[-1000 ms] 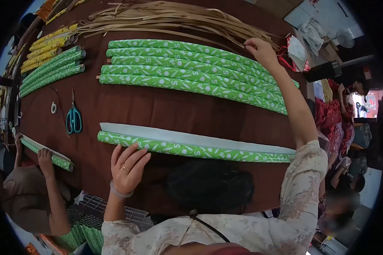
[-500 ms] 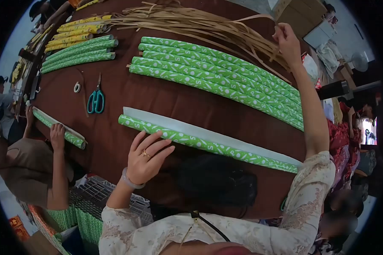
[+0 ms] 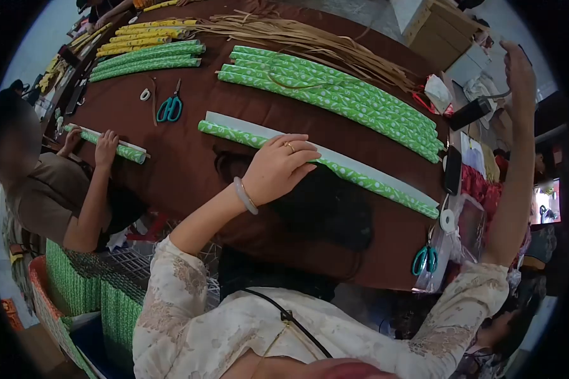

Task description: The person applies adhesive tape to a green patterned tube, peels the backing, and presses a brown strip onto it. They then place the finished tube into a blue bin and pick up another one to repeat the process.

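Observation:
My left hand [image 3: 281,165] lies across a green patterned paper roll [image 3: 354,177], its fingers stretched out over the top. Along the roll's far side runs a white paper edge [image 3: 392,181]. Raised past the table's right edge is my right hand [image 3: 518,69], fingers pinched together. A thin brown strip [image 3: 297,86] curves over the row of green rolls [image 3: 335,95]; it appears to be the one from my right hand, though its stretch near the fingers is blurred. Behind those rolls lies a bundle of brown strips [image 3: 310,38].
Teal scissors [image 3: 170,108] and a tape roll [image 3: 145,95] lie left; more teal scissors [image 3: 425,259] lie right. Green rolls [image 3: 148,61] and yellow rolls [image 3: 145,38] are stacked at the back left. A co-worker [image 3: 57,196] handles another green roll [image 3: 129,153].
My right hand has swung right and outward from the strip bundle, drawing a brown strip over the rolls. My left hand has slid right along the roll. The view has shifted.

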Available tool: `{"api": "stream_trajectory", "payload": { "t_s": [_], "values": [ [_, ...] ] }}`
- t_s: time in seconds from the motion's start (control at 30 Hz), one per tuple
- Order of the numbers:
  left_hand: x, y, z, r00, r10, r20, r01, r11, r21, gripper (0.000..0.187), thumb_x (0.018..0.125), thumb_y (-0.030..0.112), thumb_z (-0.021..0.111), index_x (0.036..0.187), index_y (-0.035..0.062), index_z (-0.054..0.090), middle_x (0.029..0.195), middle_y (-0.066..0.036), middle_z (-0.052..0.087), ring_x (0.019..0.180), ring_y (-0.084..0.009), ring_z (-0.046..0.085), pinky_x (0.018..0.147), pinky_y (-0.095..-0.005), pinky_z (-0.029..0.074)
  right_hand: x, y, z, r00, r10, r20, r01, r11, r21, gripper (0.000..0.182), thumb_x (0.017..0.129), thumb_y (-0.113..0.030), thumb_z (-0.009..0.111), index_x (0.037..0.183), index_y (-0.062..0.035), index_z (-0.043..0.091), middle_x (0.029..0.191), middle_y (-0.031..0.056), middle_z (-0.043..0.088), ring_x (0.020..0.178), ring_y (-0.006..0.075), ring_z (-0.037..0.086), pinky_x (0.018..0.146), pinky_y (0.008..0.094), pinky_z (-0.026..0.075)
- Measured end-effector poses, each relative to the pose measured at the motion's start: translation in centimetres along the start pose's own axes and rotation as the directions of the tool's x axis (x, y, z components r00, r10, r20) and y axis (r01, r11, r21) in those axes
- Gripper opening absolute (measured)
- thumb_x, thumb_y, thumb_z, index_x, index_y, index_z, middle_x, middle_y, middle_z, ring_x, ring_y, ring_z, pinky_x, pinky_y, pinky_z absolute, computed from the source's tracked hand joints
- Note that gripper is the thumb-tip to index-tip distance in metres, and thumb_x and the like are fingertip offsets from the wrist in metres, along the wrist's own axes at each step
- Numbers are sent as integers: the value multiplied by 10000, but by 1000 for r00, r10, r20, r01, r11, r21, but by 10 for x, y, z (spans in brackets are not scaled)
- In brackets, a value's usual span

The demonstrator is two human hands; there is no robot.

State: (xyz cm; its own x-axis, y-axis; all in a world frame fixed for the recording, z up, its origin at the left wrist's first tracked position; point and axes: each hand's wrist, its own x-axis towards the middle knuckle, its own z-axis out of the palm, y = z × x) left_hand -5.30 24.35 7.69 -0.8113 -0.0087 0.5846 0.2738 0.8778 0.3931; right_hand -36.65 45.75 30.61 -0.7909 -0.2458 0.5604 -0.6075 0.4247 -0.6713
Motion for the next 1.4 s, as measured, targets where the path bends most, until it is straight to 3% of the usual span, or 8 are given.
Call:
{"api": "stream_trajectory", "payload": {
  "t_s": [0.3, 0.37, 0.5, 0.57, 0.77, 0.83, 1.23, 1.4],
  "values": [
    [136, 75, -27, 727, 452, -517, -520, 854, 14, 504, 777, 206, 633, 1207, 38, 428, 1126, -130, 511, 908, -283, 537, 741, -357, 442, -154, -91, -107, 945, -128, 300, 107, 991, 85, 272, 811, -229, 575, 999, -33, 575, 802, -22, 552, 730, 29, 506, 672, 158, 385],
    [160, 119, -33, 776, 396, -491, -618, 634, -466, 437, 785, 269, 629, 1129, 30, 506, 981, -121, 577, 852, -231, 562, 687, -325, 453, -171, -105, -107, 959, -120, 257, 98, 991, 95, 260, 815, -243, 545, 969, -34, 562, 769, -34, 516, 713, 28, 473, 663, 158, 358],
    [174, 137, -28, 938, 342, -48, -286, 692, -663, 246, 801, 260, 623, 929, 50, 618, 780, -60, 607, 705, -120, 584, 652, -257, 459, -180, -92, -139, 982, -147, 119, 143, 989, 37, 259, 817, -255, 542, 947, -33, 573, 787, -7, 557, 728, 53, 515, 686, 183, 398],
    [165, 112, -30, 886, 464, 7, -318, 617, -720, 220, 864, 172, 542, 989, -8, 560, 769, -16, 599, 651, -43, 553, 502, -192, 430, -180, -72, -165, 987, -118, 106, 121, 992, -21, 272, 809, -275, 576, 960, -50, 598, 714, -37, 529, 630, 18, 483, 598, 169, 394],
    [96, 30, -65, 841, 236, 487, 394, 349, -850, 231, 870, 209, 530, 963, 2, 571, 595, 27, 504, 454, -5, 461, 380, -137, 306, -187, -16, -159, 990, 123, 69, -121, 992, -28, 257, 815, -305, 570, 931, -76, 594, 608, -90, 382, 530, -13, 308, 481, 160, 209],
    [76, 10, -83, 785, 67, 616, 453, 616, -644, 242, 873, 223, 526, 959, 2, 576, 589, 34, 495, 442, -7, 442, 374, -146, 296, -186, 6, -141, 968, 174, 183, -193, 977, 90, 230, 824, -282, 559, 913, -72, 588, 584, -101, 348, 503, -14, 269, 460, 168, 179],
    [-64, -62, -134, 671, -356, 650, 719, 528, -452, 288, 868, 261, 528, 1003, 22, 619, 657, 25, 574, 428, -6, 369, 388, -151, 287, -170, 93, -41, 545, 201, 814, -830, 271, 488, 155, 888, -179, 466, 852, -29, 477, 527, -52, 263, 408, 25, 244, 339, 163, 215],
    [-104, -75, -139, 559, -594, 579, 826, 458, -327, 267, 869, 218, 534, 1056, 42, 607, 772, 5, 615, 528, -16, 396, 474, -185, 343, -187, 93, -26, 510, 210, 834, -817, 421, 394, 159, 885, -187, 476, 894, -29, 488, 541, -65, 268, 430, 8, 243, 358, 159, 203]
  ]
}}
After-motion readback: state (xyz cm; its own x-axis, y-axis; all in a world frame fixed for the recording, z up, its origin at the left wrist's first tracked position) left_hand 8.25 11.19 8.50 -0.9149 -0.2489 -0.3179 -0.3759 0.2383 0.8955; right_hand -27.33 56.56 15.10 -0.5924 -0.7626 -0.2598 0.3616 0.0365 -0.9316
